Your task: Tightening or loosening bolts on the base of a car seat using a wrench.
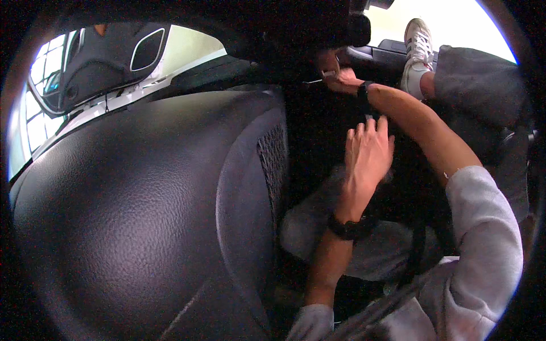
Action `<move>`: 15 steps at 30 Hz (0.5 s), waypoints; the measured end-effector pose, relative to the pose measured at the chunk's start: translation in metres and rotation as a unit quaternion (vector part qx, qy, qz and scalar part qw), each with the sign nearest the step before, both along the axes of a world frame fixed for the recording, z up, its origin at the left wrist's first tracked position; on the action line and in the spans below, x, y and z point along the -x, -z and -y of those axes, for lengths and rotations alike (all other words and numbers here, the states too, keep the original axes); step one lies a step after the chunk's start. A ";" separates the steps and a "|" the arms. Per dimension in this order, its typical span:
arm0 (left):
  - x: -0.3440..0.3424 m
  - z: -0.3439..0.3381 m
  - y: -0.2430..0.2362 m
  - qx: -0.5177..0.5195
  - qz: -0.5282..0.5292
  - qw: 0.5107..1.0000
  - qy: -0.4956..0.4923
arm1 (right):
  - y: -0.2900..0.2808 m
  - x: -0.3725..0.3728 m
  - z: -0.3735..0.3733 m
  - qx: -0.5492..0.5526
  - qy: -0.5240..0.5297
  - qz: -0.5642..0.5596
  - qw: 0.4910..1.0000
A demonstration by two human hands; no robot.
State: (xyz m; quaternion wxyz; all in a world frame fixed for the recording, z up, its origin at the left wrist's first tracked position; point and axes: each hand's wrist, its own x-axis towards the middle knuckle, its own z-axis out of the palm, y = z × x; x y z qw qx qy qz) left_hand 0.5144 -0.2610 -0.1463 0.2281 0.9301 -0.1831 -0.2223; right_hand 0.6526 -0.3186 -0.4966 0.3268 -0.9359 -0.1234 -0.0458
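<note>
Two hands work inside a car: the left hand [368,149] is spread, fingers apart, hovering by the black seat [142,216]. Farther up, the right hand [340,77] pinches a small silvery tool [318,79] (its kind unclear) under the dark trim.

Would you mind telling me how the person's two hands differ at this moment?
The left hand is open, fingers spread and holding nothing, while the right hand grips a small light-coloured tool. The left hand hangs mid-frame, nearer the camera; the right hand reaches further up, against the dark underside of the dashboard. Both wear a dark band at the wrist, and both arms have grey sleeves pushed back.
</note>
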 end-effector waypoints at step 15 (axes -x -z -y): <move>-0.003 -0.016 -0.002 -0.027 -0.024 0.999 0.003 | -0.062 0.050 -0.036 -0.007 -0.015 -0.423 0.906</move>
